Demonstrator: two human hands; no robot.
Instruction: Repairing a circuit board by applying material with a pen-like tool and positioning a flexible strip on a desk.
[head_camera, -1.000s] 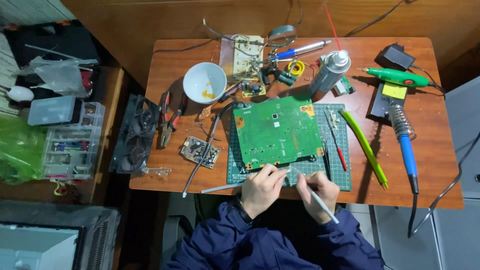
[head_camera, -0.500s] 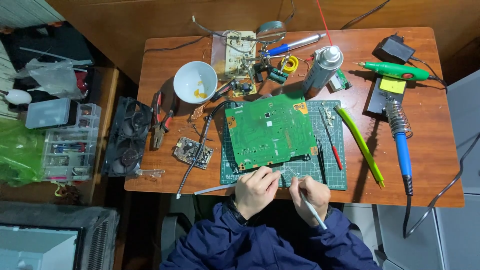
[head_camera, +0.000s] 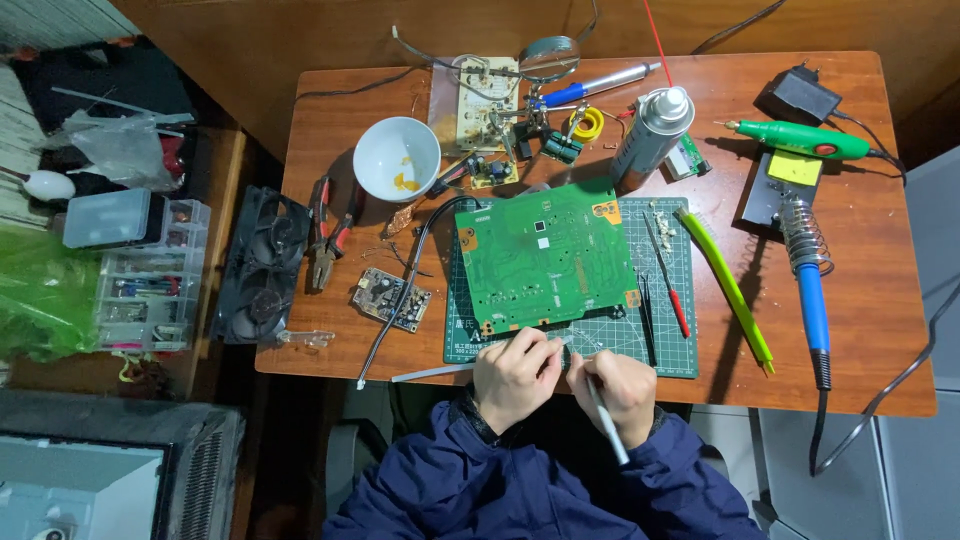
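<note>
Two hands are working at the bottom middle of the frame, close together. The left hand (head_camera: 515, 375) is curling at the near edge of the green mat (head_camera: 668, 350), just below one big green board (head_camera: 548, 257); what it is pinching I cannot tell. The right hand (head_camera: 622, 388) is closing its fingers around one thin grey tool (head_camera: 606, 419). One white bowl (head_camera: 396, 158) is sitting at the upper left of the table (head_camera: 880, 300). One spray can (head_camera: 650, 136) is standing up top, and one blue soldering iron (head_camera: 810, 300) is lying at the right.
</note>
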